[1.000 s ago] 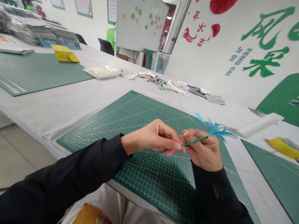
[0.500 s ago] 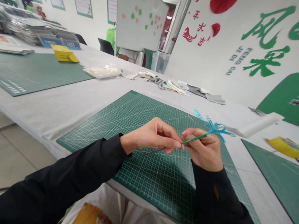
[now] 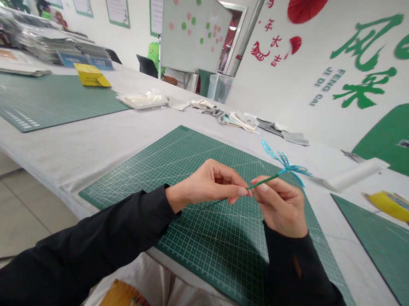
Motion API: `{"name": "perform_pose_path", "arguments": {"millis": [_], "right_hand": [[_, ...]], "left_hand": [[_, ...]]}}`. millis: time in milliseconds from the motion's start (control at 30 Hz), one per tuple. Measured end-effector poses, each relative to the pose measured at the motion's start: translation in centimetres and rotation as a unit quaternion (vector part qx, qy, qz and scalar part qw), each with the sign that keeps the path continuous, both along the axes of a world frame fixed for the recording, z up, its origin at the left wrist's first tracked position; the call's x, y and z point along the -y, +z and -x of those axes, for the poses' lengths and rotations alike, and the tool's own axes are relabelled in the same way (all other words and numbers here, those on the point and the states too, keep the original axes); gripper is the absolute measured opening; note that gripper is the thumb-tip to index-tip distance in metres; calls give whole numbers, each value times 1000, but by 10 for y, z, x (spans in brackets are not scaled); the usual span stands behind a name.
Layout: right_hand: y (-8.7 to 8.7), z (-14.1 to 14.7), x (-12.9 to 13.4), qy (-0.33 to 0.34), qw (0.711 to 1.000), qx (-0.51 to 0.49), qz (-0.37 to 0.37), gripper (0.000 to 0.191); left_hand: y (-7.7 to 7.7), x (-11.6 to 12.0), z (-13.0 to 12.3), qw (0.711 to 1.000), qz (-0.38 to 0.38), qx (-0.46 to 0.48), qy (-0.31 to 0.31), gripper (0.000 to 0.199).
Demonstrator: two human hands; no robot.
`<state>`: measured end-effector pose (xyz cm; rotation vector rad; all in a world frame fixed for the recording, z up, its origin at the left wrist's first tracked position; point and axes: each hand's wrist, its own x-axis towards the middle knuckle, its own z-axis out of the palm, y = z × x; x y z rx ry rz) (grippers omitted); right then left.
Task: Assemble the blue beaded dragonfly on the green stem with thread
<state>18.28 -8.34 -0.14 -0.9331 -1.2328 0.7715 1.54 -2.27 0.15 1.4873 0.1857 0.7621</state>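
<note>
From where I stand, the left hand (image 3: 211,183) pinches a green stem (image 3: 268,179) between thumb and fingers; just beside it, the right hand (image 3: 284,208) grips the same stem with thumb and fingertips. The blue flower (image 3: 286,167) tops it, beyond the right fingertips, above the green cutting mat (image 3: 183,154) toward its far right corner

“FENG CAI” (image 3: 334,82) on wall (image 3: 298,94), apparently
</note>
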Motion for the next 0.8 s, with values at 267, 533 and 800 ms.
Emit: {"name": "perform_pose_path", "arguments": {"millis": [267,533,800], "right_hand": [[-4,15,5,-104,991,47,-72,10],[-3,26,11,-210,966,111,-99,10],[0,28,16,-266,940,186,-106,13]], "left_hand": [[1,3,-2,997,48,32,42,21],[-1,4,-5,995,75,52,46,20],[2,5,-6,994,38,39,92,21]]}}
